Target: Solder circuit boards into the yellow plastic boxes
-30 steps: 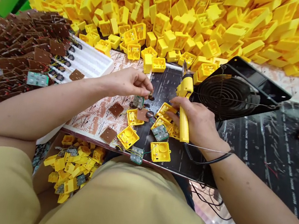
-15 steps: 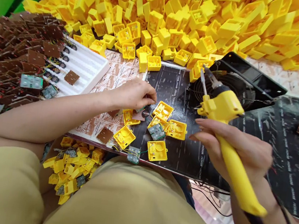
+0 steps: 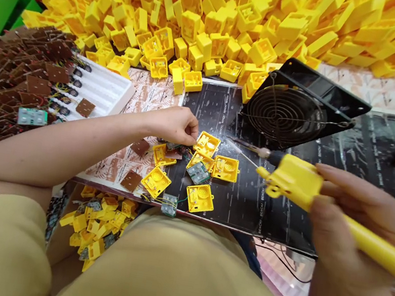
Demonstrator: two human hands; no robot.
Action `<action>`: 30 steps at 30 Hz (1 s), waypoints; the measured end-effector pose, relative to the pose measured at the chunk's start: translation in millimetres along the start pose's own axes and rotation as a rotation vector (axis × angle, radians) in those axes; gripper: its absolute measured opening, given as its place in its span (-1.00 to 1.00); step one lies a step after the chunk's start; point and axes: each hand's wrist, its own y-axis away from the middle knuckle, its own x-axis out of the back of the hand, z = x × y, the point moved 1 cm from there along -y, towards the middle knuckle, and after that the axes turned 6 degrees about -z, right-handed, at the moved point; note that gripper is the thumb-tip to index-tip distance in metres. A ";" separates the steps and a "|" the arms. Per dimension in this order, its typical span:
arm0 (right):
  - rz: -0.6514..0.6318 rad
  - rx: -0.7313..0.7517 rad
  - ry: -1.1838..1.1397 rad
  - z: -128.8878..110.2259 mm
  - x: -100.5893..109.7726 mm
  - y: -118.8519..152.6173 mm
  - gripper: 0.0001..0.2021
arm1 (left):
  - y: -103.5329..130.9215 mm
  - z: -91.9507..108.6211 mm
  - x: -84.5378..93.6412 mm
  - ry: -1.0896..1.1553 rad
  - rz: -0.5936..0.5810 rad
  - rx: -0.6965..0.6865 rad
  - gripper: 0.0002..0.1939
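My right hand (image 3: 350,227) is wrapped round the yellow grip of a soldering gun (image 3: 295,178). The gun points left, its tip and thin solder feed tube reaching toward an open yellow plastic case half (image 3: 207,144). At that case's left edge, my left hand (image 3: 180,128) has thumb and forefinger pinched together; anything between them is hidden. Below lie more yellow case halves (image 3: 226,168), with a green circuit board (image 3: 198,172) resting on one. Another green board (image 3: 169,205), with thin wires, sits at the table's front edge.
Yellow cases (image 3: 210,20) are heaped across the back. A black fan (image 3: 281,114) leans behind the gun. On the left, brown circuit boards (image 3: 5,82) pile up beside a white foam tray (image 3: 112,94). More yellow pieces (image 3: 99,222) lie below the table edge.
The soldering gun has swung down from in front of the fan, its tip now pointing left near the case halves. My left hand stays pinched in about the same place.
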 end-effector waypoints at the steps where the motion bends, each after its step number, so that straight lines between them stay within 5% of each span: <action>1: -0.009 0.010 0.009 -3.2 -3.9 -1.1 -0.60 | -0.7 0.3 0.4 0.005 -0.018 0.009 -0.92; 7: -0.155 0.355 0.001 -14.7 -16.3 -20.4 -0.78 | -5.7 0.7 3.7 0.043 -0.089 0.056 -0.91; 13: -0.220 0.505 -0.029 -11.8 -24.8 -32.4 -0.77 | -6.5 2.7 7.6 0.029 -0.112 0.074 -0.92; 22: -0.338 0.575 -0.003 -16.6 -19.9 -44.0 -0.83 | -9.3 3.3 7.5 0.025 -0.121 0.079 -0.90; 26: -0.297 0.412 0.045 -7.4 -5.7 -37.3 -0.95 | -9.9 2.3 7.0 0.044 -0.117 0.084 -0.91; 30: -0.260 0.321 0.112 5.8 0.6 -27.0 -0.79 | -9.7 1.9 6.9 0.049 -0.126 0.092 -0.89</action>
